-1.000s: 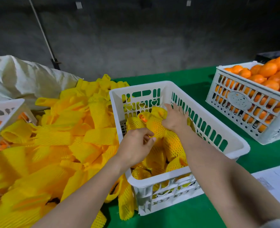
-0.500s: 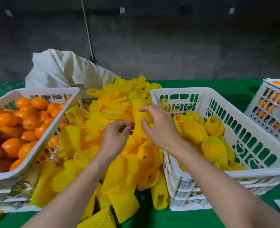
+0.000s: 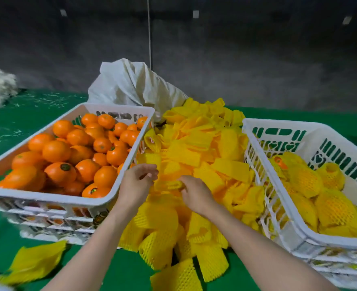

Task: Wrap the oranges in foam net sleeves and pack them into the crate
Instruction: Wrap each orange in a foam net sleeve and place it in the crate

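Your right hand (image 3: pixel 194 193) pinches a sleeve (image 3: pixel 172 185) atop the pile (image 3: pixel 196 148) at 12 o'clock; your left hand (image 3: pixel 138 181), loosely curled and empty, lies just beside it. Oranges (image 3: pixel 55 151) at 10, crate (image 3: pixel 257 125) at 3; stickers (image 3: pixel 65 167) unreadable

Crate (image 3: pixel 282 125) cut off right; left hand (image 3: pixel 138 182), right hand (image 3: pixel 195 193) blurred, grips unclear.

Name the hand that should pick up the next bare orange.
Left. The left hand hangs beside the rim of the crate of bare oranges and looks empty. The right hand is over the sleeve pile, apparently pinching a sleeve, farther from the oranges.
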Motion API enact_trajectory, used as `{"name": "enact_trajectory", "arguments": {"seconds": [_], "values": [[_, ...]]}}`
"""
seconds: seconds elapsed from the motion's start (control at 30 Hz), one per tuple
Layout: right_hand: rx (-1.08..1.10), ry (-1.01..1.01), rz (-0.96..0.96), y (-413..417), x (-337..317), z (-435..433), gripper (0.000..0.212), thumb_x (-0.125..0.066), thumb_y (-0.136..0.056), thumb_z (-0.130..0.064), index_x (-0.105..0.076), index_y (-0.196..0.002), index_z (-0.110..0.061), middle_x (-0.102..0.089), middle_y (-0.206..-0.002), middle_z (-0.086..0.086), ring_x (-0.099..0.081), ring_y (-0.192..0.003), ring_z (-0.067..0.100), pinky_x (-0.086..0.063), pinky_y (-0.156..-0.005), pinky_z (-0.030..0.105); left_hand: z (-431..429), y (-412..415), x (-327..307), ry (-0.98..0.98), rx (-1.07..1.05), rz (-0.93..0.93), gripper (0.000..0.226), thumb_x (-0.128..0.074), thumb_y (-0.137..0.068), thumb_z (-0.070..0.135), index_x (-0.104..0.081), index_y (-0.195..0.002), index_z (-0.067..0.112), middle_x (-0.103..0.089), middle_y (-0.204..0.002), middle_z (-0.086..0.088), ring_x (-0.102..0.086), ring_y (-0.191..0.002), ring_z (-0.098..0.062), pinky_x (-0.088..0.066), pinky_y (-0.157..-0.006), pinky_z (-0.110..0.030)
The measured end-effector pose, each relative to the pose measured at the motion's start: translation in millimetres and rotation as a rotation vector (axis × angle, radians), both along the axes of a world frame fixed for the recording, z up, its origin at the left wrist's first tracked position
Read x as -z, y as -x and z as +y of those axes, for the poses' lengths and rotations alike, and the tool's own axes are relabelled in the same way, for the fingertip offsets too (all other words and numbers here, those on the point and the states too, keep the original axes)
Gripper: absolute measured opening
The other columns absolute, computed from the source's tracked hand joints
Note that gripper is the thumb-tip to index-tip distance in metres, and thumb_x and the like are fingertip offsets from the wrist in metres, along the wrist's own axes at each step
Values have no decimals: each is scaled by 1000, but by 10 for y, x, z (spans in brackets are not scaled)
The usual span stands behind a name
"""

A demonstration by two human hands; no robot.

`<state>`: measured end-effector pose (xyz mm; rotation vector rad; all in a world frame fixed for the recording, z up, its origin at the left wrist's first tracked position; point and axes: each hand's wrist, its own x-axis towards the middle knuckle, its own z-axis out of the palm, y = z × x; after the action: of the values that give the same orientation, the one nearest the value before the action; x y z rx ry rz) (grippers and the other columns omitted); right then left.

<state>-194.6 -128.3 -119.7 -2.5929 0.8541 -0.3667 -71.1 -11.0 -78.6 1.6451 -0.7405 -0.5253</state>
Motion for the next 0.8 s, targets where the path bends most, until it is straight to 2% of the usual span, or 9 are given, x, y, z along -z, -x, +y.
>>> {"name": "enact_trajectory", "arguments": {"seconds": [0.17, 0.27, 0.3, 0.4, 0.47, 0.57, 0.67, 0.73, 0.8], "values": [[-42, -407, -463, 94, -439, 17, 26, -54, -89, 4, -58, -107, -15, -64, -103, 4, -61, -95, 16, -46, -80, 22, 9, -99, -13, -104, 231, -156, 50, -67, -87, 11, -50, -134, 18, -53, -130, 9, -48, -122, -10, -46, -93, -34], [-96, -590, -540, 146, -628, 122, 41, -52, -91, 3, -50, -114, -31, -59, -102, 5, -58, -86, 14, -47, -73, 24, -35, -84, -110, -60, 282, -232, 24, -72, -84, 21, -66, -107, 21, -70, -99, 2, -63, -91, -11, -54, -77, -38], [-92, -550, -530, 160, -661, 155, 47, -54, -92, -2, -46, -121, -38, -58, -109, 1, -58, -89, 17, -48, -74, 26, -30, -83, -137, -43, 267, -272, 11, -73, -83, 22, -67, -92, 24, -68, -83, 1, -62, -77, -9, -52, -65, -32], [-105, -248, -514, 127, -727, 277, 52, -64, -88, -17, -43, -127, -46, -45, -126, -34, -50, -116, -1, -41, -90, 14, 24, -107, -178, 17, 206, -414, 24, -75, -80, 21, -57, -70, 31, -53, -59, 10, -51, -55, -2, -36, -47, -13], [-56, -9, -529, 21, -745, 363, 36, -73, -80, -20, -60, -114, -26, -54, -116, -17, -50, -111, 1, -37, -86, 6, 86, -121, -214, 12, 145, -497, 23, -77, -77, 22, -56, -70, 15, -41, -56, 9, -41, -51, -8, -32, -47, -17], [-3, 229, -548, -163, -783, 483, 25, -80, -70, -18, -60, -79, -7, -59, -98, 7, -50, -98, 13, -33, -82, 16, 182, -186, -248, -23, 67, -566, 29, -77, -77, 23, -50, -77, 13, -41, -59, 6, -37, -52, -12, -33, -49, -18], [-56, 292, -536, -372, -820, 599, 22, -75, -71, -18, -59, -80, -6, -55, -77, -3, -46, -79, 10, -37, -73, 26, 292, -322, -306, -4, 33, -542, 30, -75, -79, 21, -46, -75, 13, -38, -58, 5, -33, -49, -8, -31, -46, -19], [-72, 231, -521, -521, -859, 652, 19, -73, -76, -17, -62, -89, -7, -46, -74, -12, -43, -74, 9, -35, -71, 26, 361, -462, -334, -9, 35, -526, 34, -75, -80, 22, -44, -68, 14, -37, -56, 4, -31, -48, -7, -30, -47, -19], [-87, 173, -501, -654, -896, 664, 14, -70, -81, -13, -61, -89, -6, -49, -78, -8, -46, -74, 13, -37, -69, 27, 422, -632, -373, 9, 94, -423, 32, -73, -82, 27, -49, -65, 14, -42, -56, 5, -36, -50, -7, -28, -49, -18]]}}
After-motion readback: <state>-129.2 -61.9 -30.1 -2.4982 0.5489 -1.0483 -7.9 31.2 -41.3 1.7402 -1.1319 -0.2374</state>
